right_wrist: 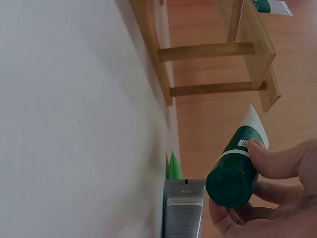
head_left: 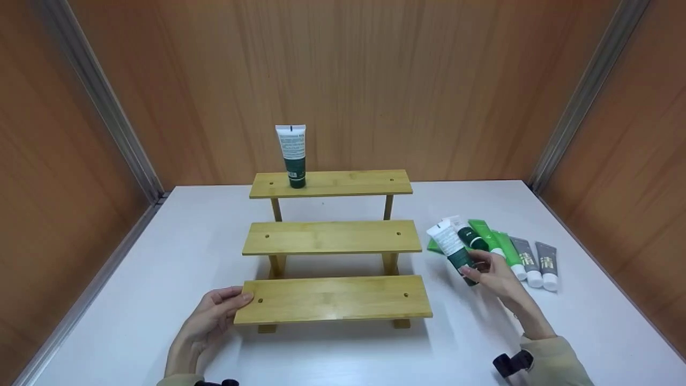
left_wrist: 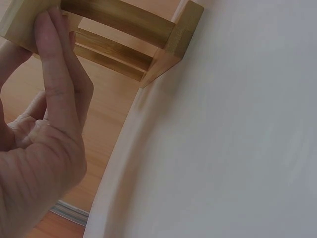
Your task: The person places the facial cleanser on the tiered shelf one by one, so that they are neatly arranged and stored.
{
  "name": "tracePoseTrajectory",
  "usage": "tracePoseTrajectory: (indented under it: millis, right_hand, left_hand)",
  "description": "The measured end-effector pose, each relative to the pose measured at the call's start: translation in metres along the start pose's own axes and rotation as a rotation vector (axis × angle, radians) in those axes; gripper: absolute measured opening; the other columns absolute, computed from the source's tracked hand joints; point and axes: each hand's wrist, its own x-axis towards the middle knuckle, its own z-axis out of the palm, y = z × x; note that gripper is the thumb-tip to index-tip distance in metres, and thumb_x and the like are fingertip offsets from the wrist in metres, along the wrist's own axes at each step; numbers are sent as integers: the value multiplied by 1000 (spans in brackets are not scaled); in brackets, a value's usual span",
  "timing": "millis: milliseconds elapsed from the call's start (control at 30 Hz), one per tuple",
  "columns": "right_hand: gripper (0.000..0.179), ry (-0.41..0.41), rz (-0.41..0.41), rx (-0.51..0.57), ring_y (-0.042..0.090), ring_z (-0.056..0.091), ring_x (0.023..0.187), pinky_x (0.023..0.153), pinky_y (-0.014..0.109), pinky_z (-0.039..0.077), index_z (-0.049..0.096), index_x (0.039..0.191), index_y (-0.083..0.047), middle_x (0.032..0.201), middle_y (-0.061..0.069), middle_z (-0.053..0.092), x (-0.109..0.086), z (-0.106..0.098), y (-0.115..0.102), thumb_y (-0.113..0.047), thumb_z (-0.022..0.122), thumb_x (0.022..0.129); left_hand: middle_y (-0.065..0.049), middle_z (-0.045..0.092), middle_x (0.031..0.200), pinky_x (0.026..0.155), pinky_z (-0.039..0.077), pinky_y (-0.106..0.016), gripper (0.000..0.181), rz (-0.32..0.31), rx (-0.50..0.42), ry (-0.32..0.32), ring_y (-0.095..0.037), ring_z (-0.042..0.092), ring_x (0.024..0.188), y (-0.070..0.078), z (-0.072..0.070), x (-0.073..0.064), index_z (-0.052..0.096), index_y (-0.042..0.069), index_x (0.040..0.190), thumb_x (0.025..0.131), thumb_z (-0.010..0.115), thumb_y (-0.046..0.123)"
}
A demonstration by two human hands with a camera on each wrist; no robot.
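A three-tier wooden stand (head_left: 332, 300) is at the middle of the table. My left hand (head_left: 214, 316) pinches the left end of its lowest step between thumb and fingers; the left wrist view shows the fingers (left_wrist: 57, 74) against the wood. Beside the stand, my right hand (head_left: 496, 276) holds a white and dark green squeeze tube (head_left: 453, 249) near its green cap, tilted with the white end up and leftward. That tube (right_wrist: 240, 153) shows its cap toward the right wrist camera. Another white and green squeeze tube (head_left: 292, 155) stands cap down on the left of the top step.
Right of the stand lie several more tubes: a white and green tube (head_left: 466, 233) partly behind the held one, bright green tubes (head_left: 506, 249), and two grey tubes (head_left: 546, 262) with white caps. Wooden panels (head_left: 343, 80) enclose the white table (head_left: 134, 300) at the back and sides.
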Motion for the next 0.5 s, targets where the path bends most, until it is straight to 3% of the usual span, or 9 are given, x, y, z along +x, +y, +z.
tracePoseTrajectory:
  millis: [300,500]
  right_hand:
    - [57,4,10,106,14,57,105,84,13,48,39,145,13,131,27,54,-1,3,-12,-13,62,100]
    - [58,22,-12,226,4,57,102,87,12,51,37,146,13,131,22,54,-2,7,-23,-9,62,100]
  left_hand:
    - [3,75,106,86,59,-19,29,-16,15,30,-7,72,98,-1,0,1,64,6,124,97,66,19]
    - [3,76,104,85,60,-19,21,-5,6,18,-8,73,96,0,1,-1,68,8,117,97,67,16]
